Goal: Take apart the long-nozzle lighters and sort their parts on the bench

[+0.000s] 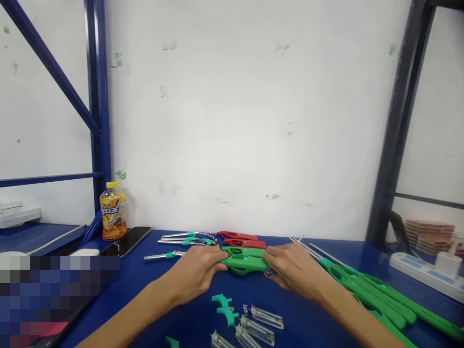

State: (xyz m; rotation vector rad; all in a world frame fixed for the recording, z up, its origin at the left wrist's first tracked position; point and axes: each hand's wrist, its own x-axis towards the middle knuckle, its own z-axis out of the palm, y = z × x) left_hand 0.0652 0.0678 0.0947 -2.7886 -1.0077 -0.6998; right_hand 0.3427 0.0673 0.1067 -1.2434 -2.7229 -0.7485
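Note:
My left hand (199, 268) grips the left end of a green plastic handle shell (245, 264), and the fingers of my right hand (284, 263) close round its right end. Another green shell (246, 252) lies just behind it, with red shells (244, 243) farther back. To the left are metal tubes with teal clips (186, 242). Nearer the front lie teal trigger pieces (225, 309) and several clear small tanks (257, 330). What my right fingertips touch under the shell is partly hidden.
Long green lighters (377, 295) lie at the right, near a white power strip (424, 273). A yellow-capped bottle (113, 212) and a phone (126, 241) stand and lie at the back left of the blue table (145, 290).

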